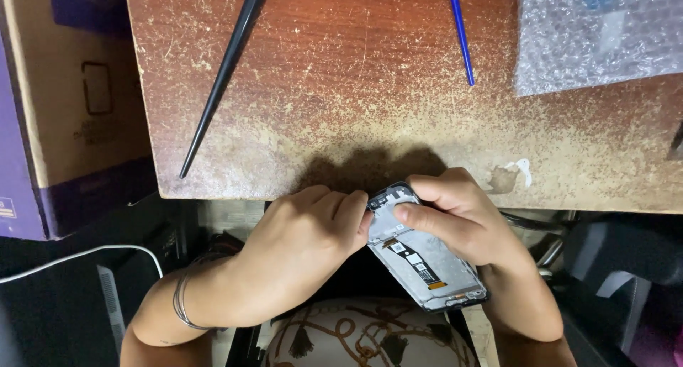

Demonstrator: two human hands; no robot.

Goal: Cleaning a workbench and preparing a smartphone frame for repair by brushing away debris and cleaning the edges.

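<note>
Fingers (427, 221) of the right hand (459, 217) pinch the opened phone frame (423, 257) at its top end, thumb pressed across it. The left hand (309, 232) curls its fingertips against the frame's 9 o'clock edge. Both wrists hang just off the worn bench (356, 89), with the frame at 6 o'clock below its edge.

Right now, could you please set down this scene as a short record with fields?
Setting: worn brown wooden table, seen from above
Held item: opened phone frame, inner side up, held over the lap past the table edge
Left hand: fingertips at the frame's upper left edge
Right hand: grips the frame's top, thumb pressed on its inner face
On table: black pointed tool, blue thin tool, bubble wrap pouch
Beside table: cardboard box on the left
</note>
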